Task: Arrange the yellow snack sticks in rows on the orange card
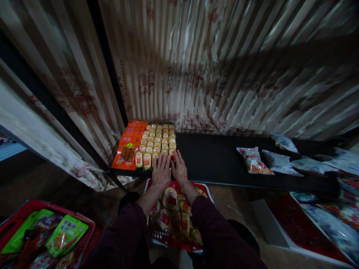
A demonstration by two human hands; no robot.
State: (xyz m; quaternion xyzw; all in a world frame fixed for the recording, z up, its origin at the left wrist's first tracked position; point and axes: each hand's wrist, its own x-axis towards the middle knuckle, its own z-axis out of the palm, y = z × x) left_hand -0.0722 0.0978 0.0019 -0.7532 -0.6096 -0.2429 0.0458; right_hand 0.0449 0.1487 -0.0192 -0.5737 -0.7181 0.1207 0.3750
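Rows of small yellow wrapped cakes (157, 140) stand on the left part of a black shelf (207, 157), beside orange snack bags (129, 145). My left hand (162, 171) lies over the front of the rows, fingers extended, back of the hand up. Just right of it, my right hand (179, 167) touches the right front corner of the rows with its fingers stretched out. Whether a cake is under either palm is hidden. Below my forearms is a red and white basket (209, 192) full of similar wrapped cakes (170, 198).
On the shelf's right lie a red and white snack bag (255, 160) and several silvery bags (280, 162). A red basket (89, 228) with green pouches (66, 235) is at the lower left. A box (276, 224) of bags sits lower right. Curtains (196, 74) hang behind.
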